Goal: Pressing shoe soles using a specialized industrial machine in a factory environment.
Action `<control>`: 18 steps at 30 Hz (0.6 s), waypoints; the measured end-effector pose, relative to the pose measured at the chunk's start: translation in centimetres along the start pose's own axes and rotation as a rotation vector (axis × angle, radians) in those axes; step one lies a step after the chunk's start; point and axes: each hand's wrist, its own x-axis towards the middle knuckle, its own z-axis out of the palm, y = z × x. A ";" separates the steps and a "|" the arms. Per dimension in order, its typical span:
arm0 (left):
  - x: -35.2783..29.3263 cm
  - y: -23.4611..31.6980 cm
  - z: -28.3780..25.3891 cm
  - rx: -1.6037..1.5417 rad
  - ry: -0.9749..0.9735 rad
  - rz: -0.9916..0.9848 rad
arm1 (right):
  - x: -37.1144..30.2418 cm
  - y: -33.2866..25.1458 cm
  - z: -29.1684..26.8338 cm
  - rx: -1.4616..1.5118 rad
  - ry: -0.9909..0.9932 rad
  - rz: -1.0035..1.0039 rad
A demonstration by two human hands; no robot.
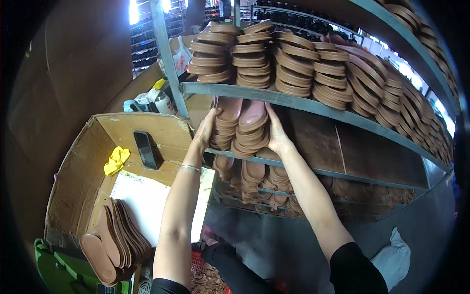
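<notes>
Two side-by-side stacks of brown shoe soles (252,127) sit at the left end of a middle shelf, the top ones shiny and pinkish. My left hand (207,128) lies along the left side of the left stack, its thumb near the top. On the opposite side, my right hand (278,131) presses against the right stack, thumb upward. Both stacks are clasped between my hands; most of the fingers are hidden behind the soles. Whether the stacks rest fully on the shelf, I cannot tell.
The metal shelf edge (303,100) above carries many sole stacks (293,63); more soles (253,174) fill the racks below. At left, a cardboard box (73,171) holds a phone (145,149), a yellow cloth (117,160) and fanned soles (115,235). A white sack (394,257) lies on the floor.
</notes>
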 end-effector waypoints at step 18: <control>-47.7 -0.6 -9.0 0.969 1.691 0.670 | -12.2 16.4 13.9 -0.340 0.022 -0.462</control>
